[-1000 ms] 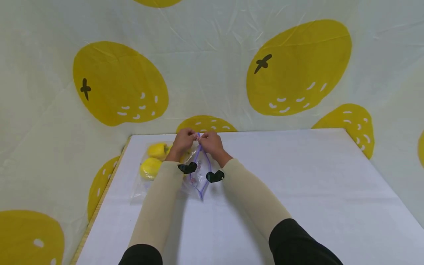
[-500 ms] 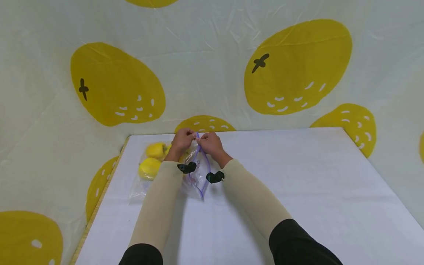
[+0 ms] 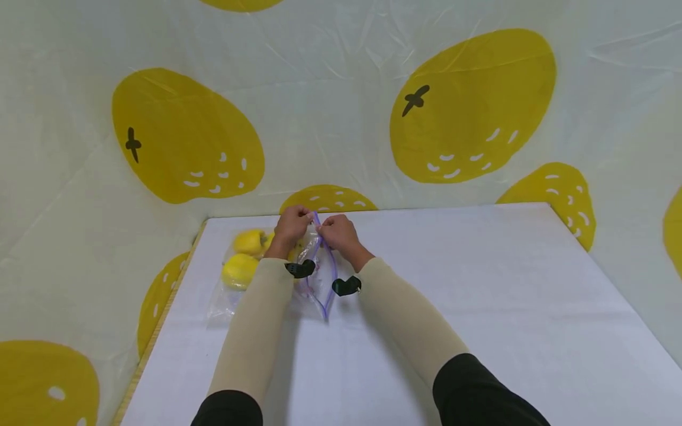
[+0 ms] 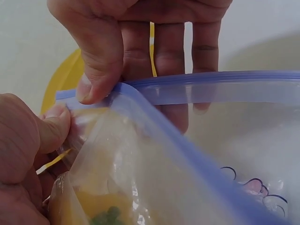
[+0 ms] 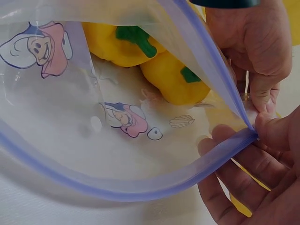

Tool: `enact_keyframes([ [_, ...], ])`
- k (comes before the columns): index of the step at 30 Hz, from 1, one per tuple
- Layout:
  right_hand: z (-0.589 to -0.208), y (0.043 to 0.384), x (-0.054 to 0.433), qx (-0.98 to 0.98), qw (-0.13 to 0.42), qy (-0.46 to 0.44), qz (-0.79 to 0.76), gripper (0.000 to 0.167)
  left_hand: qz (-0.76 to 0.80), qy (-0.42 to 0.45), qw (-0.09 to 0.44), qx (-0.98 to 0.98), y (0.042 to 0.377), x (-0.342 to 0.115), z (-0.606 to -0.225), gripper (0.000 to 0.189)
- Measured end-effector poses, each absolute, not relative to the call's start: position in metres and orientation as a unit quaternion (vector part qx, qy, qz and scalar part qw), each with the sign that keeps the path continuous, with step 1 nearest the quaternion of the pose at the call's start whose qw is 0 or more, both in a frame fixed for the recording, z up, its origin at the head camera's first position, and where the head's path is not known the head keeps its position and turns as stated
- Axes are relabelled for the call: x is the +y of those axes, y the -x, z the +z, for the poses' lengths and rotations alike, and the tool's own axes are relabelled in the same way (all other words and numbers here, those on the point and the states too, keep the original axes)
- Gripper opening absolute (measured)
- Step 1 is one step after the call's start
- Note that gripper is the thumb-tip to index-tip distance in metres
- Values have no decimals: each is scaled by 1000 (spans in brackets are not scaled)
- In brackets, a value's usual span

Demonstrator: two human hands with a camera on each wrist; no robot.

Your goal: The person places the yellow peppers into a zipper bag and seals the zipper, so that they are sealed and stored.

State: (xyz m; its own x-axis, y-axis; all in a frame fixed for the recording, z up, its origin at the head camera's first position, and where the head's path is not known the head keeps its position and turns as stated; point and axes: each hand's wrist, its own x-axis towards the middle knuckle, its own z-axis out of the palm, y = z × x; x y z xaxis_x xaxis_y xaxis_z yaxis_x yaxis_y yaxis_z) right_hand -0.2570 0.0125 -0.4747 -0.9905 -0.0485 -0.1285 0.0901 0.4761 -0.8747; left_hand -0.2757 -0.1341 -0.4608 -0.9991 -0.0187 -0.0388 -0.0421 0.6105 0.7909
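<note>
A clear zip bag [image 3: 322, 275] with a purple-blue zip strip [image 5: 140, 194] and printed cartoon figures stands with its mouth gaping toward me. My left hand [image 3: 292, 229] pinches the far end of the strip. Close beside it, my right hand [image 3: 341, 234] pinches the strip between thumb and fingers, the other fingers [image 5: 241, 171] spread along the outside. In the right wrist view, yellow bell peppers [image 5: 176, 79] with green stems show inside or through the bag. From the head view, a yellow pepper [image 3: 240, 271] lies under clear plastic left of my left forearm.
A white-covered table [image 3: 453, 307] stretches to the right and toward me. Its wooden edge [image 3: 154, 331] runs along the left. Behind hangs a pale curtain [image 3: 325, 130] printed with large yellow fruit.
My left hand has shifted slightly left and away from the right, so the gap between them is a little wider. The bag and peppers stay about where they were.
</note>
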Motion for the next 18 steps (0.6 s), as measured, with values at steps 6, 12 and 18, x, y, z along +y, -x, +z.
enact_keyframes([
  [6, -475, 252, 17, 855, 74, -7, -513, 25, 444, 24, 6, 896, 271, -132, -462, 27],
  [12, -478, 244, 20, 856, 81, 1, -511, 25, 438, 32, 3, 898, 266, -130, -462, 27],
  [18, -477, 236, 24, 854, 83, 6, -513, 26, 431, 44, 8, 901, 260, -128, -461, 29],
])
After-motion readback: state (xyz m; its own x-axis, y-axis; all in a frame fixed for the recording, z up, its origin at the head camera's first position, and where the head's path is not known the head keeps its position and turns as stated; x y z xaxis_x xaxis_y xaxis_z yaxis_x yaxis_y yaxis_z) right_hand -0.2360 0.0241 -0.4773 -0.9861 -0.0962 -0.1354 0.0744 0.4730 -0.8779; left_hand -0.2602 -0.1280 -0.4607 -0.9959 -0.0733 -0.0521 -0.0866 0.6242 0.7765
